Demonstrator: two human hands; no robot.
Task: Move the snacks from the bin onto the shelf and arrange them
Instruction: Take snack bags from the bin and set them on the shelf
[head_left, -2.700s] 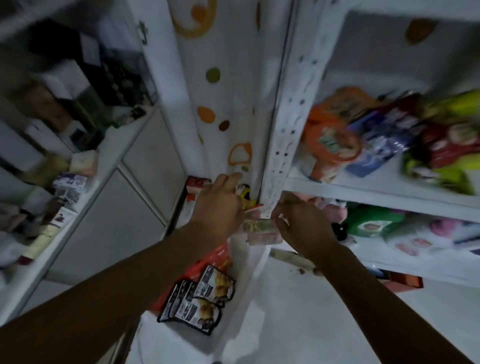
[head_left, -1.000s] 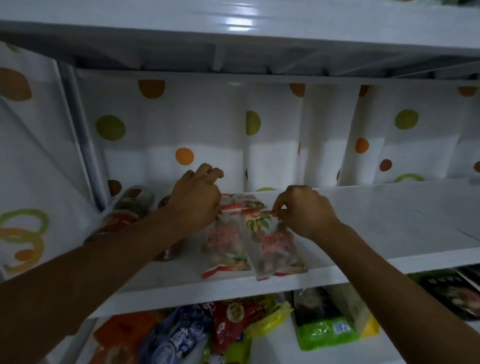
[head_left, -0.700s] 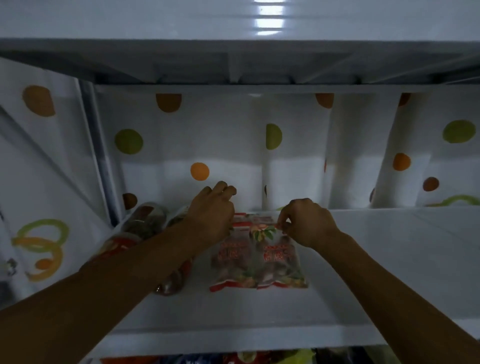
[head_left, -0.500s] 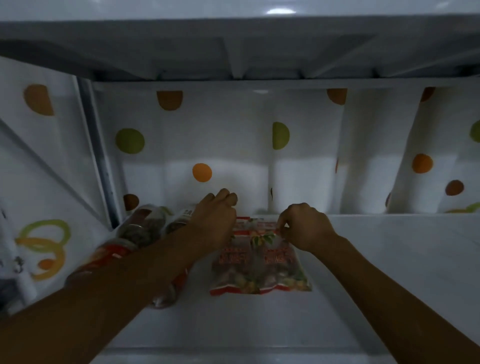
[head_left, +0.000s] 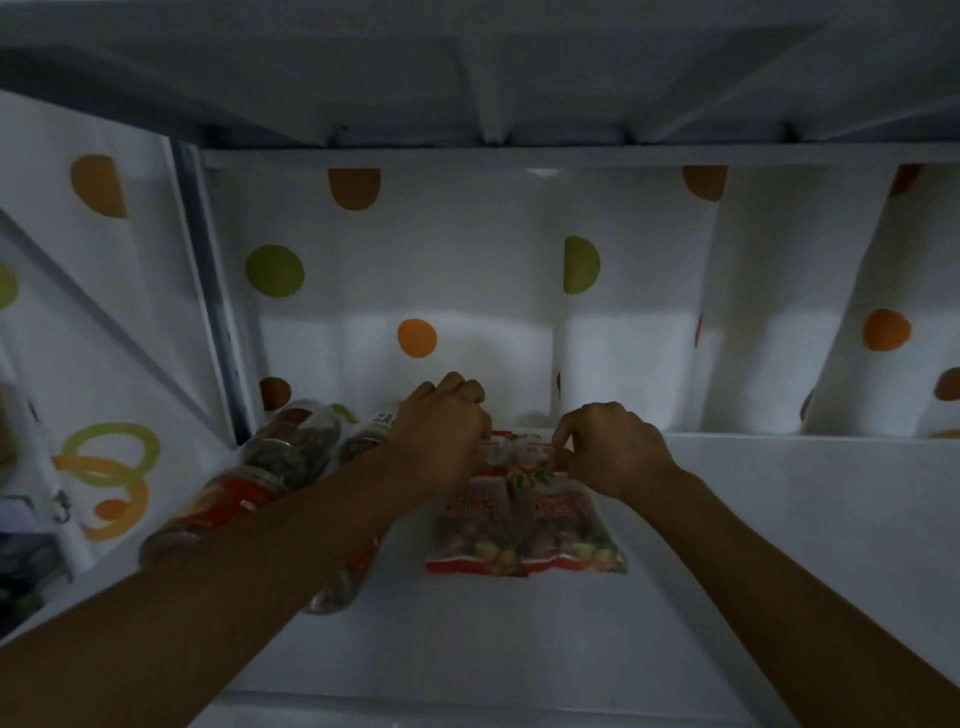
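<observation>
Two clear snack packets with red print lie flat side by side on the white shelf (head_left: 753, 545): the left packet (head_left: 475, 535) and the right packet (head_left: 571, 535). My left hand (head_left: 441, 436) grips the top edge of the left packet. The top edge of the right packet is pinched by my right hand (head_left: 613, 447). Both hands sit at the far ends of the packets, near the back of the shelf. The bin is out of view.
Clear snack jars (head_left: 291, 447) with red lids lie on their sides at the shelf's left, partly under my left forearm. A white curtain with coloured dots (head_left: 467, 291) hangs behind. Another shelf board (head_left: 493, 78) runs close overhead. Bare shelf stretches to the right.
Both hands brought the two packets up from below onto this shelf and slid them back. Over the last half second the packets settled flat together and my view moved closer.
</observation>
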